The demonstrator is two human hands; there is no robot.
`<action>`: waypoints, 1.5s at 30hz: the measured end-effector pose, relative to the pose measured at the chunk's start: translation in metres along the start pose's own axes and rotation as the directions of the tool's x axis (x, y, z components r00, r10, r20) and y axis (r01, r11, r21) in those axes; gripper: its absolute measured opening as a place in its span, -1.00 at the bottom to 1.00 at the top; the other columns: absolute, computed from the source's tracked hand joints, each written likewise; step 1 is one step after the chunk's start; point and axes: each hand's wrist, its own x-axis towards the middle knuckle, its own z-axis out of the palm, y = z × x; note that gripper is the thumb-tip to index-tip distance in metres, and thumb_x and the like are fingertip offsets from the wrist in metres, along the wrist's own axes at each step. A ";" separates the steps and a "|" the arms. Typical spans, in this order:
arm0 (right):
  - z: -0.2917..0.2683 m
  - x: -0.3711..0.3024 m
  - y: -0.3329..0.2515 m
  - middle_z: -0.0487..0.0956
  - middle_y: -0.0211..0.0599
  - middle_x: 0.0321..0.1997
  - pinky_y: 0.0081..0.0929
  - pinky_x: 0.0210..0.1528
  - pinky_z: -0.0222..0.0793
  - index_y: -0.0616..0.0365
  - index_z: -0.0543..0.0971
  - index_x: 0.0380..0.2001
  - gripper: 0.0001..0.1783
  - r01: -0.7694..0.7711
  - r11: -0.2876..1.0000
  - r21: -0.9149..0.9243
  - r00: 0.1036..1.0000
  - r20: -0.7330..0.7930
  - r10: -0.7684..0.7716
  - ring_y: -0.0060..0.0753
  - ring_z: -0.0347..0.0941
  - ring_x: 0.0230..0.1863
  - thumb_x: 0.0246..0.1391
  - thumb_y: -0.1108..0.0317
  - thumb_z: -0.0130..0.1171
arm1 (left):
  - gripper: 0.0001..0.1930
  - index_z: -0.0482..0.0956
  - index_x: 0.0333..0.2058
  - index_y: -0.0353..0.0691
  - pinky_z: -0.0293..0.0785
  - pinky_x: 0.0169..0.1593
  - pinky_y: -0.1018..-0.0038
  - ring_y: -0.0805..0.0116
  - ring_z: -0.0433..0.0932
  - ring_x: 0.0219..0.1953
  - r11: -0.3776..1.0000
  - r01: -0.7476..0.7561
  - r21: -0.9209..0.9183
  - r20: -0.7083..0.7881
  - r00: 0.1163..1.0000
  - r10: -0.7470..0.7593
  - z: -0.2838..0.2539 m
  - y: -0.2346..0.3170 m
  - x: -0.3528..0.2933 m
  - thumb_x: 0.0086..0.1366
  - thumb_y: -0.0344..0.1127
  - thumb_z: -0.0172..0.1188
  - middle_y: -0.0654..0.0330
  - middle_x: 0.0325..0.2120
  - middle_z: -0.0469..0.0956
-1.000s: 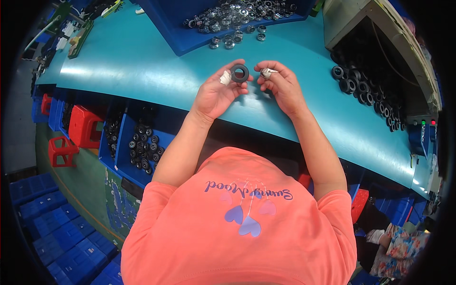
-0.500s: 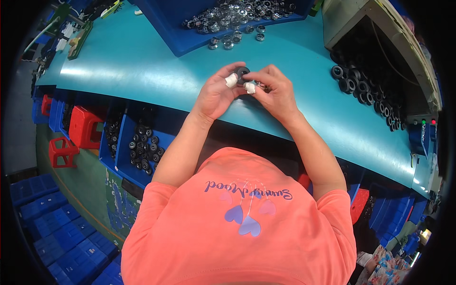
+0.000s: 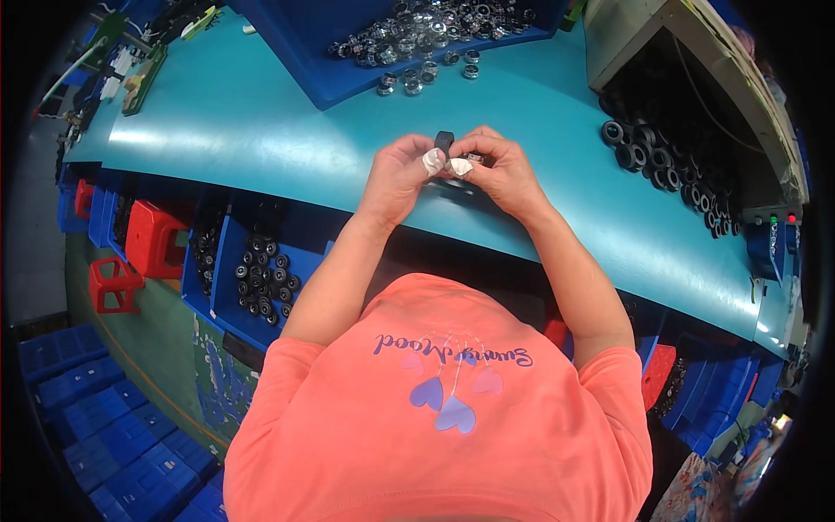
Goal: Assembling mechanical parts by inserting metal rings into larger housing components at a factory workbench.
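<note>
Above the near part of the teal tabletop, my two hands meet at a black ring [image 3: 444,140], which looks like a small wheel tyre, seen nearly edge-on. My left hand [image 3: 396,181] pinches it from the left, its thumb wrapped in white tape. From the other side my right hand [image 3: 507,180] is closed, its white-taped thumb against the ring's lower edge. A small shiny piece [image 3: 475,157] shows between the right fingers, mostly hidden by them. The ring's far face is out of sight.
Clear, shiny round parts [image 3: 413,43] fill a blue bin [image 3: 326,87] at the back, a few at its edge. Black rings [image 3: 657,159] lie heaped at right beside a beige machine housing [image 3: 635,43]. Below the table, a blue bin [image 3: 228,291] holds black wheels; red stools [image 3: 152,239] stand left.
The black ring has turned from showing its open face to nearly edge-on. Both thumbs have come closer together at its lower edge.
</note>
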 end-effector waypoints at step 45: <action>-0.007 -0.002 -0.013 0.54 -0.35 -0.01 -0.55 -0.01 0.48 0.23 0.54 0.11 -0.49 -0.083 0.967 0.239 0.996 -0.011 0.088 -0.60 0.49 -0.10 0.04 0.45 0.35 | -0.82 0.58 -0.19 -0.22 0.53 0.10 0.18 0.21 0.59 -0.04 0.959 0.021 -0.282 0.063 0.998 -0.003 -0.010 0.004 0.003 0.38 -0.23 0.22 0.11 -0.14 0.63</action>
